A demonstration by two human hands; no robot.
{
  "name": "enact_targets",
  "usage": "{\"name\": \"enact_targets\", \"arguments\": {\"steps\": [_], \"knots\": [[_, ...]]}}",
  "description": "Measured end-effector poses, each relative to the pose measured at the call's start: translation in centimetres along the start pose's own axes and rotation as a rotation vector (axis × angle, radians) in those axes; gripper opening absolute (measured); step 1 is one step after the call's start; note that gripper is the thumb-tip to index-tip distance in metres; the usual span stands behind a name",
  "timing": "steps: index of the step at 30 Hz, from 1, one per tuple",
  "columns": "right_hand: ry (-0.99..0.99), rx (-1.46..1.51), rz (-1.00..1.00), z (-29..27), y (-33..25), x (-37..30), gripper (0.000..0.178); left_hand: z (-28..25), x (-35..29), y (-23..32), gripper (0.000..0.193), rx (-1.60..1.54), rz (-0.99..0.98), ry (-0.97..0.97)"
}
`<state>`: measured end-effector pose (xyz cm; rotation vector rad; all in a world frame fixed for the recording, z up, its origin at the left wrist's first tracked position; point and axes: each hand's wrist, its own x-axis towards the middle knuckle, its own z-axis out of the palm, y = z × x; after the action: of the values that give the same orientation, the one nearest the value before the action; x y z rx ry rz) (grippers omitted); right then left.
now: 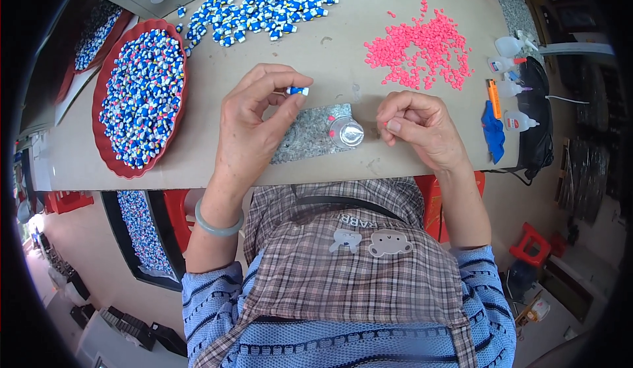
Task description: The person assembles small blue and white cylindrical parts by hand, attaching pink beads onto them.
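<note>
My left hand (258, 114) is closed in a pinch on a small blue-and-white figurine (297, 91) between thumb and forefinger, held above the table. To its right, my right hand (417, 127) is closed too, thumb against forefinger, with a tiny pink piece (386, 123) just showing at the fingertips. Between the hands lies a grey speckled stone slab (297, 137). On the slab's right end sits a small round silvery dish (347, 133), with a couple of pink pieces (331, 133) by its left side.
Loose pink pieces (422, 45) spread at the far right. Blue-and-white figurines (257, 9) are heaped at the back. A red scalloped tray (182, 98) full of figurines stands left. Small glue bottles (521, 121), an orange stick (493, 94) and a blue scrap (492, 134) line the right edge.
</note>
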<state>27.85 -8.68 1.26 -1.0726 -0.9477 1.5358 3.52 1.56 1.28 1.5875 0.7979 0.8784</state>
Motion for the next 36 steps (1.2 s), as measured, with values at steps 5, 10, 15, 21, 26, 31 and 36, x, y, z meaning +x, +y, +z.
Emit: {"name": "enact_targets", "arguments": {"steps": [5, 10, 15, 21, 26, 31, 36], "knots": [[0.035, 0.0, 0.058, 1.1, -1.2, 0.2, 0.015, 0.3, -0.7, 0.0, 0.025, -0.125, -0.05, -0.002], [0.165, -0.161, -0.009, -0.3, -1.0, -0.1, 0.014, 0.4, -0.9, -0.6, 0.023, -0.105, -0.063, 0.033], [0.288, -0.777, -0.148, -0.4, -0.4, -0.2, 0.007, 0.0, -1.3, -0.7, 0.022, -0.056, -0.052, 0.054], [0.134, -0.999, -0.213, 0.3, 0.1, -1.2, 0.012, -0.3, -1.1, -0.8, 0.019, -0.114, -0.048, 0.086], [0.036, -1.16, -0.321, 1.6, 0.6, -0.9, 0.011, -0.1, -1.2, -1.2, 0.018, -0.125, -0.049, 0.082], [-0.033, -1.318, -0.421, 0.5, 0.2, -0.6, 0.012, 0.1, -1.6, -1.1, 0.018, -0.12, -0.079, 0.075], [-0.027, -1.47, -0.582, -3.2, -1.1, 0.1, 0.015, 0.0, -1.7, -1.1, 0.018, -0.118, -0.081, 0.075]]}}
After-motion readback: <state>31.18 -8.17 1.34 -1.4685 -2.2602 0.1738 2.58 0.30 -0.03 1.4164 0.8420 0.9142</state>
